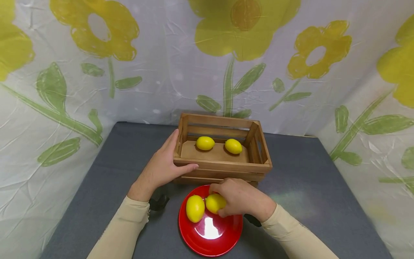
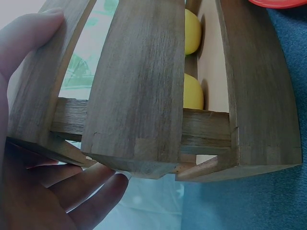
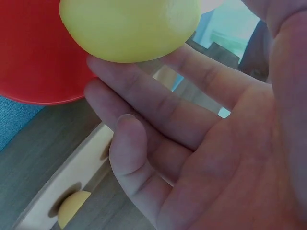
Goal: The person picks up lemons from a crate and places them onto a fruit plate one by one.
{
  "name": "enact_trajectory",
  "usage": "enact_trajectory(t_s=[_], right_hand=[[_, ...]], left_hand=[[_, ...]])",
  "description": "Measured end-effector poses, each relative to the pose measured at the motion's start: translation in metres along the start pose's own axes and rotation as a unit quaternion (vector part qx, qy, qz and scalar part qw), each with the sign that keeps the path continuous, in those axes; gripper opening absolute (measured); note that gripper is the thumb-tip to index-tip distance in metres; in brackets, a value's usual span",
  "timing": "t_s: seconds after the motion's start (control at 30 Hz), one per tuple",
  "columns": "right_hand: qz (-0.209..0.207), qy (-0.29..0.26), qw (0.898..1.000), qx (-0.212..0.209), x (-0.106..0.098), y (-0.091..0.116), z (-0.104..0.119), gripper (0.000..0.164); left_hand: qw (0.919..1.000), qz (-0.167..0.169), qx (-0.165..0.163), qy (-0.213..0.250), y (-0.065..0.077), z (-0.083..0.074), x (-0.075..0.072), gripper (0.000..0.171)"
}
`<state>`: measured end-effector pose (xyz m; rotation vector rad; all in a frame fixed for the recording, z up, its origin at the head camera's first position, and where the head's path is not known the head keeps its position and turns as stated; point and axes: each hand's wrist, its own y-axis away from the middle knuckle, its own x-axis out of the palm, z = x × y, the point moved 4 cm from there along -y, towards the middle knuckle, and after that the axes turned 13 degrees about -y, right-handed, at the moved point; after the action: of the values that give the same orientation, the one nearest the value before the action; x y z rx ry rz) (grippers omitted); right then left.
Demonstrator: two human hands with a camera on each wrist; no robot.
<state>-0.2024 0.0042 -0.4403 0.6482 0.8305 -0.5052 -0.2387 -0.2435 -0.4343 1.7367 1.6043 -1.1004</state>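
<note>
My left hand (image 1: 160, 167) holds the near left corner of a slatted wooden crate (image 1: 223, 165), thumb along the front slat and fingers against the left end. Inside the crate lie two yellow lemons, a left one (image 1: 205, 143) and a right one (image 1: 233, 146). In front of it is a round red plate (image 1: 223, 246). Over the plate's far right part, my right hand (image 1: 244, 198) grips a lemon (image 1: 215, 203) between thumb and fingers; the right wrist view shows this lemon (image 3: 129, 28) against the fingertips. Another lemon (image 1: 195, 208) sits beside it on the plate's left side.
The crate and plate stand on a dark grey table (image 1: 300, 180). Behind and at both sides hangs a pale curtain (image 1: 161, 72) with yellow flowers. The crate's raised front wall stands between the plate and the lemons inside.
</note>
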Motion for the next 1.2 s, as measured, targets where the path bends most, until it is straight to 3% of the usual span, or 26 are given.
enact_trajectory(t_s=[0.67, 1.2], right_hand=[[-0.036, 0.031, 0.999, -0.005, -0.011, 0.007, 0.003, 0.050], [-0.041, 0.028, 0.997, -0.055, -0.059, 0.025, 0.033, 0.044]], left_hand=[[1.0000, 0.005, -0.004, -0.001, 0.000, -0.002, -0.002, 0.138], [0.9999, 0.009, -0.006, -0.003, -0.001, -0.001, 0.001, 0.139]])
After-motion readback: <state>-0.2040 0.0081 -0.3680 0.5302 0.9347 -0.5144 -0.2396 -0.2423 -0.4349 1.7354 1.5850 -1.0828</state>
